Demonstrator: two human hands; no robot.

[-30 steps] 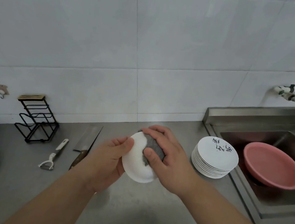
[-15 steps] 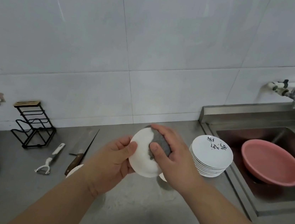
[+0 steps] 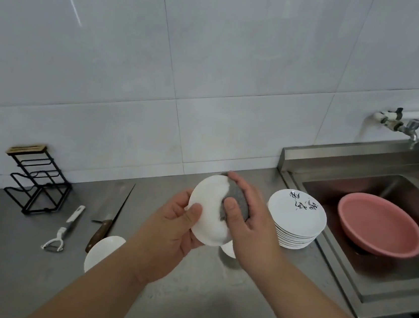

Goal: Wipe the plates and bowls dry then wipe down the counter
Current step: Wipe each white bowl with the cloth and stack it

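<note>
A small white bowl (image 3: 209, 209) is held up above the steel counter (image 3: 201, 300), its underside turned toward me. My left hand (image 3: 170, 236) grips its left rim, thumb on the outside. My right hand (image 3: 250, 224) holds a grey cloth (image 3: 236, 201) against the bowl's right side, thumb and fingers curled round it. A stack of several white plates (image 3: 296, 217) with black markings stands just to the right. Another white bowl (image 3: 103, 251) sits on the counter under my left forearm, and a bit of white dish (image 3: 229, 249) shows below my right hand.
A cleaver (image 3: 112, 209) and a white peeler (image 3: 63, 230) lie on the counter at left, beside a black wire rack (image 3: 37, 185). The steel sink (image 3: 380, 261) at right holds a pink basin (image 3: 379, 224); a tap (image 3: 402, 125) juts from the tiled wall.
The view has tilted and shifted, bringing the bowl on the counter into sight. The held bowl has risen slightly and my right hand has shifted the cloth on its right side.
</note>
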